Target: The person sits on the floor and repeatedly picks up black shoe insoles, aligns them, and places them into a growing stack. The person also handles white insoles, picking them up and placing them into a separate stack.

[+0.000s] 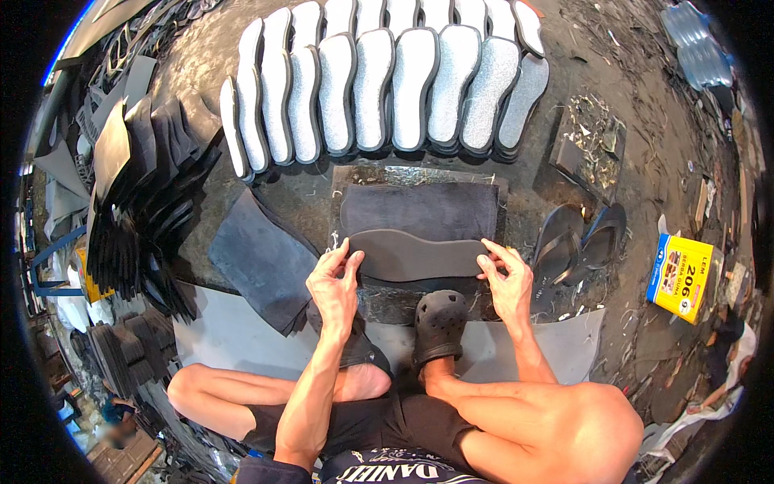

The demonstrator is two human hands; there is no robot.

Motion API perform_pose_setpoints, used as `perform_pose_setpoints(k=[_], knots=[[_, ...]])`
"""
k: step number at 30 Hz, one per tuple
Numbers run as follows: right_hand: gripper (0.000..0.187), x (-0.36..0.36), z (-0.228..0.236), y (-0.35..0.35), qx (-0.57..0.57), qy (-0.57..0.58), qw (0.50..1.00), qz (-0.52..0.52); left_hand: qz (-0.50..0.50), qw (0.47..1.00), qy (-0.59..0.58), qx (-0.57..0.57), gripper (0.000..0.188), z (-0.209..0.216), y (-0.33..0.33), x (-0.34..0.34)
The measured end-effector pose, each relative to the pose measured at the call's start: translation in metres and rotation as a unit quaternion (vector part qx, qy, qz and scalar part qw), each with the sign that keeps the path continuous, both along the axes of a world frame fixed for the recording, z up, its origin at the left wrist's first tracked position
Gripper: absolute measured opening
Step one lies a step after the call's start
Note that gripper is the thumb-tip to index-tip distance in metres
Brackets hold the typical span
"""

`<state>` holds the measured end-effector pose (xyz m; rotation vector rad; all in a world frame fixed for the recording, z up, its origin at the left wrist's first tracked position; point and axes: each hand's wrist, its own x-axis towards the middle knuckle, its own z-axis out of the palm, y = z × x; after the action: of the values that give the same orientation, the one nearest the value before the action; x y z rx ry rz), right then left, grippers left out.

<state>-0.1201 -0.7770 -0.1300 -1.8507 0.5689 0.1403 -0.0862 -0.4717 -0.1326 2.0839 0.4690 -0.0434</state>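
A dark shoe sole (pixel 419 256) is stretched sideways between my two hands. My left hand (pixel 334 282) pinches its left end between thumb and fingers. At the other end, my right hand (pixel 506 276) grips the sole's tip the same way. Beneath and just beyond it lies a dark rectangular rubber sheet (pixel 423 208), partly covered by the sole. That sheet rests on a worn board (pixel 379 175) on the ground in front of me.
Rows of white-topped soles (pixel 415 89) stand at the far side. Dark sheets (pixel 262 258) lie left, beside a tall pile of sheets (pixel 145 194). On the right are a pair of flip-flops (pixel 558 246), a block with scraps (pixel 592 145) and a yellow-blue box (pixel 684 277).
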Motion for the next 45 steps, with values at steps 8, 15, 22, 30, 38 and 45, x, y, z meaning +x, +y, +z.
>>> perform_pose_setpoints(k=[8, 15, 22, 30, 38, 45], knots=[[0.06, 0.012, 0.001, -0.011, -0.17, 0.059, 0.983, 0.033, -0.091, 0.985, 0.126, 0.079, 0.034, 0.022, 0.009, 0.044], [0.067, 0.067, 0.032, 0.021, -0.276, -0.276, 0.915, 0.098, -0.075, 0.991, 0.112, -0.001, 0.036, 0.005, 0.024, 0.04], [0.07, 0.15, -0.001, 0.01, -0.344, -0.294, 0.874, 0.179, -0.071, 0.994, 0.076, 0.027, 0.034, 0.01, 0.01, 0.039], [0.105, 0.388, 0.014, -0.108, -0.431, -0.138, 0.891, -0.031, -0.059, 0.995, 0.049, 0.061, 0.037, 0.005, 0.003, 0.03], [0.096, 0.451, -0.019, -0.12, -0.27, -0.018, 0.961, -0.061, -0.014, 0.993, 0.09, 0.074, 0.037, 0.012, 0.012, 0.02], [0.06, 0.461, 0.005, -0.221, 0.092, -0.308, 0.903, -0.284, -0.052, 0.996, 0.064, 0.044, 0.032, 0.005, -0.004, 0.03]])
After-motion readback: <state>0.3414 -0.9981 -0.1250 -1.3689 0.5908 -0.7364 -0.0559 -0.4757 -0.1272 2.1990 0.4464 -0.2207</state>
